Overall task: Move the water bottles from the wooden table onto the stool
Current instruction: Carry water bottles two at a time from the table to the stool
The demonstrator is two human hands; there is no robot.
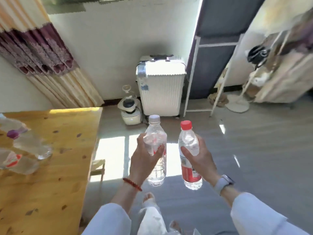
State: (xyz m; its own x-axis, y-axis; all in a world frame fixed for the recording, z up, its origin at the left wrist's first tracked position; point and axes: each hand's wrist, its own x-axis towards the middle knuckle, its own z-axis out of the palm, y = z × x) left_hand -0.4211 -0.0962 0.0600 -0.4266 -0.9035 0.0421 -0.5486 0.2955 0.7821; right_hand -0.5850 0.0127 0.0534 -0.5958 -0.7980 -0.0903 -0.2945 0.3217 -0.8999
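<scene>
A wooden table (pixel 55 167) at the left bears several blurred clear bottles (pixel 32 146) lying near its far-left edge.

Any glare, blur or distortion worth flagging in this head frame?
Head view: sunlight blows out the white ribbed suitcase top and floor patches behind the white-capped clear bottle; plastic bottles on the wooden table at left are smeared; wide-angle lens tilts walls; top edge shows jagged artefacts.
</scene>
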